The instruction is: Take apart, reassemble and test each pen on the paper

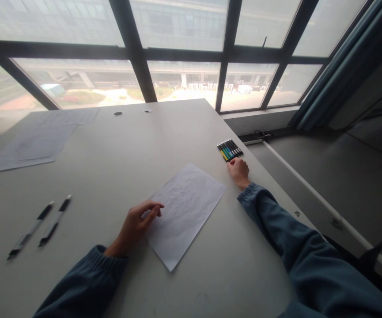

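A white sheet of paper [187, 207] with a faint pencil drawing lies on the grey table [111, 154] in front of me. My left hand [139, 221] rests on the sheet's left edge, fingers curled and pressing it down, holding nothing. My right hand [239, 171] reaches to the table's right side, fingers curled, its fingertips at the near end of a row of several coloured marker pens [229, 149]. Whether it grips a pen is hidden by the knuckles.
Two black-and-white pens [41, 225] lie side by side at the left. Larger sheets of paper [35, 141] lie at the far left. Two cable holes [118, 113] sit near the far edge, by the windows. The table's right edge drops to a ledge with a white rail [310, 185].
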